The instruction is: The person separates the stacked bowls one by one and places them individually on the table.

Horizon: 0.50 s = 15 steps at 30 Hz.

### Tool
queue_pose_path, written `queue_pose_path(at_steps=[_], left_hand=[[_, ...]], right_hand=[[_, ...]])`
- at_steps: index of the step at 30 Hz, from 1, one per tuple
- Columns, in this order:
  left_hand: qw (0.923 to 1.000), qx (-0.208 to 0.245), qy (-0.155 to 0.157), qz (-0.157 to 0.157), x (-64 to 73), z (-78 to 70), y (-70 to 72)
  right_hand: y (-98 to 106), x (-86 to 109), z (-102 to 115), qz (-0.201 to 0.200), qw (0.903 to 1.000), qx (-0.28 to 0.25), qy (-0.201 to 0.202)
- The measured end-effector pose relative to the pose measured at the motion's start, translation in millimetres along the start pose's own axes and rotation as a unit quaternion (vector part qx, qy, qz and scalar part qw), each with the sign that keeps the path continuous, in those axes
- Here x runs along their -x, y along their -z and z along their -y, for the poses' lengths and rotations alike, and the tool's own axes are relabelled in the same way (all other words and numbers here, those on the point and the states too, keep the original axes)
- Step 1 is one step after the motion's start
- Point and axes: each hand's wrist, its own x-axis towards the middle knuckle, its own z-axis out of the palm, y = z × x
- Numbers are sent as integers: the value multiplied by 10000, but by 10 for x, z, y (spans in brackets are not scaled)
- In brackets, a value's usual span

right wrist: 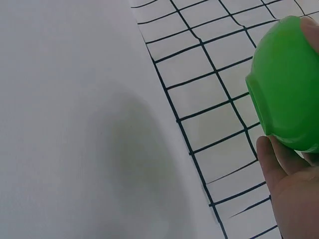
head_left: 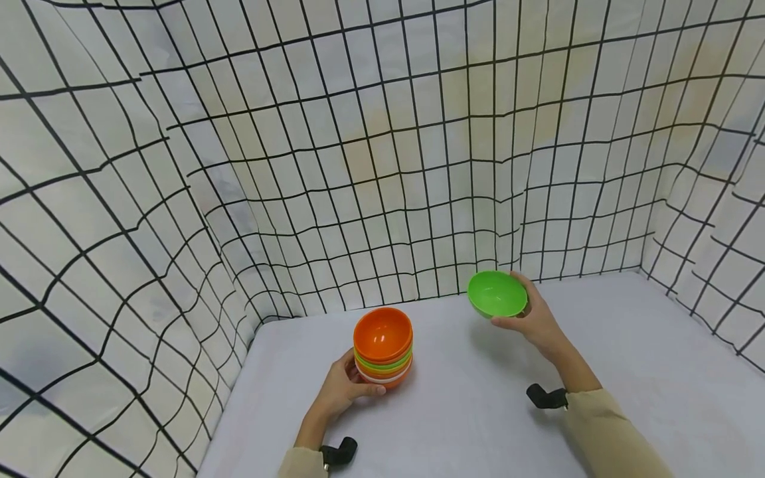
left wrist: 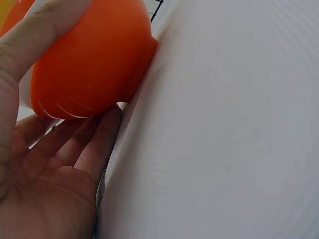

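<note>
On my feed the right hand has its fingers part-closed, gripping the green bowl, lifted right of the stack and farther back. The left hand wraps its fingers partway round the stack, low down, thumb in front. I see the bench under the stack, a gridded cloth behind.

Bowl stack stands on the table. My left hand is round its left and near side. Right of the stack and farther back, raised above the table: single bowl, in my right hand. Backdrop behind the stack and to either side.
</note>
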Motion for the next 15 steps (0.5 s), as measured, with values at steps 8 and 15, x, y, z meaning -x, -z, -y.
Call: queue_pose_path(at_steps=[8, 15], left_hand=[[10000, 30, -70, 55, -4, 13, 8], [10000, 24, -32, 46, 0, 23, 11]], right_hand=[[173, 0, -125, -169, 9985, 333, -404], [301, -8, -200, -287, 9980, 260, -500]])
